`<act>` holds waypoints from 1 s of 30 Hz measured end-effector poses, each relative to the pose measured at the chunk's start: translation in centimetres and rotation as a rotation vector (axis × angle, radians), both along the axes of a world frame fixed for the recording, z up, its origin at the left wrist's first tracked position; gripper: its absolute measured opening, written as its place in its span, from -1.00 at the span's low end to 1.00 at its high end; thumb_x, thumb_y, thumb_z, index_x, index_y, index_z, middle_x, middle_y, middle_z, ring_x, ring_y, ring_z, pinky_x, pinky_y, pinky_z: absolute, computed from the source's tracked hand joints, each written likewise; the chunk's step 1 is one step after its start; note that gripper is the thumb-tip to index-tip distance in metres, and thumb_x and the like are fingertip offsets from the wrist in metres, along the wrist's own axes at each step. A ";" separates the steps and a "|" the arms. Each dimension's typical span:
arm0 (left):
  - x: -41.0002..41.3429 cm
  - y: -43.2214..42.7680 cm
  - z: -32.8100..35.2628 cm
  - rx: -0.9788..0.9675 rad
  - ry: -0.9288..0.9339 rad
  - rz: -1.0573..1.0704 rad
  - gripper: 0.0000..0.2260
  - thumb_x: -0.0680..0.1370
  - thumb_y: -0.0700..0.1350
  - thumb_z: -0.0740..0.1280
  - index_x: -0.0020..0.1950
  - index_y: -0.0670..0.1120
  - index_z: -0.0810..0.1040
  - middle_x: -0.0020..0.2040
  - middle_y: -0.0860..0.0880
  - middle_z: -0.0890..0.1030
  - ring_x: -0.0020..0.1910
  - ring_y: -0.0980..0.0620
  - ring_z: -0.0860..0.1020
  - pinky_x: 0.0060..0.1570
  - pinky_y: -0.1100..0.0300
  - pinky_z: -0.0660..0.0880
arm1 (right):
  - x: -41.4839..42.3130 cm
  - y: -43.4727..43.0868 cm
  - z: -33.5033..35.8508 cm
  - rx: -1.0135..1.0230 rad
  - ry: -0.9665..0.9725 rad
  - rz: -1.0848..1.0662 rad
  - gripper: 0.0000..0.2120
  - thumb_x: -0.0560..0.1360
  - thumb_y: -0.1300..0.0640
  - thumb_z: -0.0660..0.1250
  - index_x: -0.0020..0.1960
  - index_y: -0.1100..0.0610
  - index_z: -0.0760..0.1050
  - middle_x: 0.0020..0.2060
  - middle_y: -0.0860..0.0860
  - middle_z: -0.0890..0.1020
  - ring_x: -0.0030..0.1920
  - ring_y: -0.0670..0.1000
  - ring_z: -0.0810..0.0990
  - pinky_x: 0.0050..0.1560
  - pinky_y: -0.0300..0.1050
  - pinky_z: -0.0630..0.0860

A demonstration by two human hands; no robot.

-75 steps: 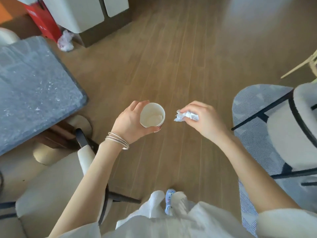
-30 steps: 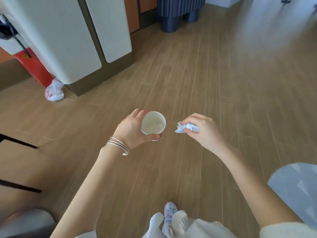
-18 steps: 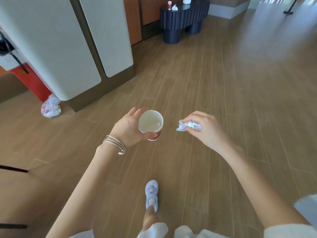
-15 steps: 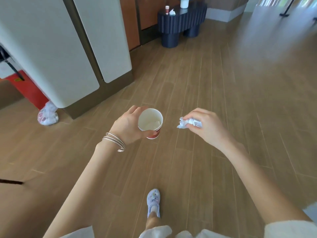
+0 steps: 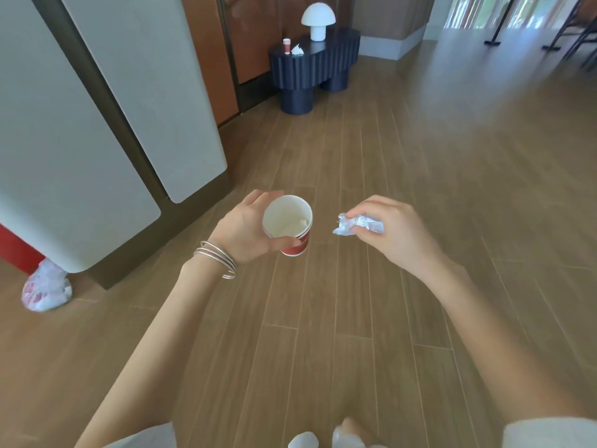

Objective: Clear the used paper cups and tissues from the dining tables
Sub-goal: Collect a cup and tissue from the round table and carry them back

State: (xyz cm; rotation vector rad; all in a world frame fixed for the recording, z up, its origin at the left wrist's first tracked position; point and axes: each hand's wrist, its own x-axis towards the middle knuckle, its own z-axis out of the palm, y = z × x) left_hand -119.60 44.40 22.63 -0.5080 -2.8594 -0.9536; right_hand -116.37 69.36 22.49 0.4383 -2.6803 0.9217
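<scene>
My left hand (image 5: 242, 231) holds a red paper cup (image 5: 289, 223) upright over the wooden floor; its white inside shows. My right hand (image 5: 399, 236) pinches a crumpled white tissue (image 5: 357, 224) just right of the cup. Far ahead, a dark ribbed side table (image 5: 323, 64) carries another small red cup (image 5: 286, 46) and a crumpled tissue (image 5: 297, 50) beside it.
A white mushroom lamp (image 5: 318, 22) stands on the side table. Large pale rounded panels (image 5: 97, 124) run along the left, with a white plastic bag (image 5: 45, 287) and a red object (image 5: 16, 250) at their foot. Wooden floor (image 5: 420, 156) stretches ahead and right.
The view has moved forward and tilted up: the grey table and chairs dropped out, the side table and lamp came into view. Both hands kept hold of cup and tissue.
</scene>
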 end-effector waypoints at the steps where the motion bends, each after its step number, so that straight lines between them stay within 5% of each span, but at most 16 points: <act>1: -1.4 0.3 -0.2 0.007 -0.002 -0.004 -0.27 0.24 0.09 0.54 0.35 0.02 0.35 0.19 0.04 0.44 0.11 -0.04 0.48 0.08 -0.05 0.48 | -1.4 0.3 -0.3 0.000 -0.007 -0.005 -0.87 0.45 0.19 0.37 -0.04 0.03 0.60 -0.10 -0.12 0.59 -0.10 -0.05 0.56 -0.12 0.04 0.52; 30: -48.6 9.6 -2.9 -0.024 -0.006 0.055 -0.26 0.27 0.06 0.54 0.38 0.00 0.33 0.24 0.02 0.43 0.13 -0.05 0.48 0.06 0.02 0.50 | -50.2 10.4 -2.9 -0.009 -0.105 0.024 -0.87 0.45 0.16 0.36 -0.03 -0.01 0.59 -0.08 -0.16 0.58 -0.07 -0.08 0.55 -0.10 -0.01 0.51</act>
